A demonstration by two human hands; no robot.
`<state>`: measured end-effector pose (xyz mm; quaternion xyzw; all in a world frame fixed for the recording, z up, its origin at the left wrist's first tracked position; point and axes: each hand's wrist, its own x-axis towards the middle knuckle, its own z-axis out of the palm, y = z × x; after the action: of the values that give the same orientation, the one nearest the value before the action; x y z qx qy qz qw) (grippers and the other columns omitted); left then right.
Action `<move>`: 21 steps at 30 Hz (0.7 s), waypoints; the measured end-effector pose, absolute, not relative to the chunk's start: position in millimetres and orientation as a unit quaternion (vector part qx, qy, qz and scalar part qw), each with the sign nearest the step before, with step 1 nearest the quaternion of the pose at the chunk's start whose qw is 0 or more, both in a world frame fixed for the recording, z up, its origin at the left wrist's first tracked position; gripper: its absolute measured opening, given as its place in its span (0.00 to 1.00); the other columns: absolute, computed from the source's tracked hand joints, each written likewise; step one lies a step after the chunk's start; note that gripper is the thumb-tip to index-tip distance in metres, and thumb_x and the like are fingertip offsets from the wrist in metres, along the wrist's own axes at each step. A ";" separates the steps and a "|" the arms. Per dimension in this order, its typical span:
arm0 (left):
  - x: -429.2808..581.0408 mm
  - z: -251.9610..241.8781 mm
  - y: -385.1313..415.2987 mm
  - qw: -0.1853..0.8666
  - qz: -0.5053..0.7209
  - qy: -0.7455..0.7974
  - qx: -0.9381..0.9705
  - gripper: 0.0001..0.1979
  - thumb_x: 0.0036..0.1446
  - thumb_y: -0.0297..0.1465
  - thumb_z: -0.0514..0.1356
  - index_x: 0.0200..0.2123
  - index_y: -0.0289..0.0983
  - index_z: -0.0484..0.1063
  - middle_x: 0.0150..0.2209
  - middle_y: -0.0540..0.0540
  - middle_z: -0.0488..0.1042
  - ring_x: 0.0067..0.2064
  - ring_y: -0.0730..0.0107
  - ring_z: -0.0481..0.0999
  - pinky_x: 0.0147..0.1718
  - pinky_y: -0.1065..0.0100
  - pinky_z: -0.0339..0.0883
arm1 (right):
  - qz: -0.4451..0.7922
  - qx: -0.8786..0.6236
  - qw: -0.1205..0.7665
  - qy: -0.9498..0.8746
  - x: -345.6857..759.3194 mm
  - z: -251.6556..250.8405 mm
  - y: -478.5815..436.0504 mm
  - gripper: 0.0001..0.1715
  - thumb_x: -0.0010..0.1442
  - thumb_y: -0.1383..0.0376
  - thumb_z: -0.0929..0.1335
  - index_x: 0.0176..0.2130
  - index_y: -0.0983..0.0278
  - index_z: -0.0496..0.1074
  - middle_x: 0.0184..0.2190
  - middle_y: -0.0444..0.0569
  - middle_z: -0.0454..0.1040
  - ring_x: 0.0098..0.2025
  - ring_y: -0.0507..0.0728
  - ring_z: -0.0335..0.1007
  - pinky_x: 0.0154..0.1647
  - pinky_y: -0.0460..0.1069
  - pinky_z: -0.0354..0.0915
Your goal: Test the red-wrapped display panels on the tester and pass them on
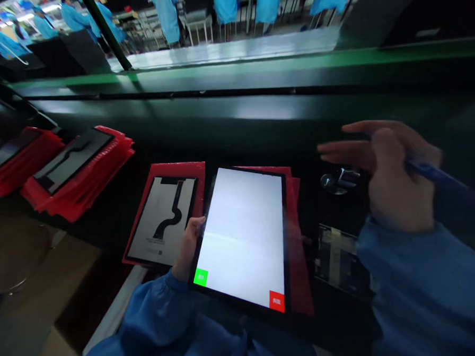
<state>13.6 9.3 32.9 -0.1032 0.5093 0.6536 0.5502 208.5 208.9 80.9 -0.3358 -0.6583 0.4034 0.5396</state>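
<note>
My left hand [188, 244] grips a tablet [245, 231] by its left edge and holds it tilted toward me. The tablet's screen glows plain white, with a green square at its lower left corner and a red one at its lower right. Raised to the right, my right hand [400, 176] is somewhat blurred and holds a blue pen [437, 172] between thumb and fingers, apart from the tablet. Just left of the tablet lies a display panel [145, 231], back up with a dark flex cable, on a red sleeve [200, 171]. More red sleeves [297, 255] show behind the tablet.
Stacks of red sleeves [77, 201] with panels on top lie at the left of the dark bench. Beneath my right hand are a shiny round metal object [335, 183] and a taped electronic part [339, 257]. A green-edged ledge [227, 66] runs behind; people in blue work beyond.
</note>
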 end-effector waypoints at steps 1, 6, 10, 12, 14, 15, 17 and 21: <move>12.5 33.5 8.9 0.550 0.655 0.505 -0.115 0.09 0.47 0.31 0.62 0.19 0.37 0.67 0.16 0.52 0.67 0.20 0.68 0.70 0.22 0.70 0.63 | 0.369 -0.315 0.547 -0.683 209.5 85.6 199.6 0.15 0.74 0.56 0.63 0.42 0.59 0.76 0.30 0.48 0.79 0.30 0.59 0.79 0.33 0.55 0.77; 14.4 34.2 7.6 0.594 0.643 0.462 -0.140 0.10 0.47 0.33 0.57 0.20 0.34 0.71 0.19 0.44 0.73 0.23 0.60 0.74 0.25 0.65 0.68 | 0.208 -0.105 0.342 -0.910 191.3 83.2 143.7 0.08 0.69 0.57 0.70 0.44 0.58 0.75 0.52 0.48 0.79 0.53 0.65 0.78 0.52 0.62 0.79; 13.9 31.4 3.2 0.631 0.646 0.411 -0.126 0.14 0.45 0.34 0.59 0.33 0.32 0.78 0.31 0.38 0.81 0.38 0.46 0.82 0.38 0.58 0.74 | 0.097 -0.035 0.232 -0.967 167.2 54.7 113.5 0.35 0.58 0.56 0.78 0.60 0.66 0.70 0.67 0.60 0.63 0.71 0.75 0.54 0.66 0.75 0.63; 11.0 30.9 0.9 0.642 0.642 0.395 -0.142 0.17 0.44 0.34 0.59 0.37 0.32 0.78 0.34 0.38 0.82 0.42 0.44 0.82 0.41 0.56 0.74 | 0.068 -0.026 0.245 -0.967 165.5 41.5 106.7 0.22 0.64 0.61 0.74 0.55 0.67 0.73 0.64 0.61 0.66 0.69 0.72 0.58 0.66 0.73 0.63; 8.4 31.3 0.0 0.640 0.639 0.395 -0.161 0.18 0.44 0.34 0.58 0.38 0.32 0.78 0.33 0.38 0.82 0.42 0.44 0.82 0.42 0.56 0.74 | 0.049 -0.024 0.271 -0.961 171.6 34.0 103.4 0.10 0.68 0.70 0.69 0.49 0.68 0.76 0.60 0.61 0.72 0.66 0.68 0.65 0.66 0.68 0.66; 7.6 31.7 0.5 0.636 0.639 0.400 -0.165 0.18 0.44 0.34 0.57 0.37 0.32 0.78 0.32 0.38 0.81 0.41 0.43 0.82 0.41 0.56 0.74 | 0.043 -0.026 0.282 -0.958 176.7 33.0 102.6 0.09 0.69 0.73 0.67 0.46 0.68 0.76 0.58 0.60 0.73 0.64 0.66 0.69 0.65 0.66 0.68; 7.7 32.9 2.7 0.630 0.639 0.412 -0.160 0.14 0.43 0.34 0.58 0.32 0.32 0.77 0.29 0.39 0.80 0.38 0.45 0.82 0.37 0.57 0.73 | 0.039 -0.034 0.294 -0.955 189.6 36.6 101.8 0.12 0.70 0.75 0.64 0.45 0.68 0.76 0.57 0.60 0.75 0.61 0.64 0.72 0.64 0.62 0.72; 10.8 36.2 9.5 0.600 0.637 0.459 -0.153 0.08 0.43 0.33 0.59 0.19 0.35 0.70 0.17 0.45 0.71 0.21 0.60 0.73 0.23 0.66 0.65 | 0.063 -0.114 0.358 -0.925 225.8 54.4 103.8 0.16 0.68 0.73 0.66 0.53 0.63 0.75 0.59 0.55 0.74 0.58 0.62 0.75 0.59 0.56 0.76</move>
<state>10.8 9.5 36.2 -0.1526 0.4588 0.6370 0.6003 225.8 103.8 54.4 -0.1139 -0.9246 0.0633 0.3579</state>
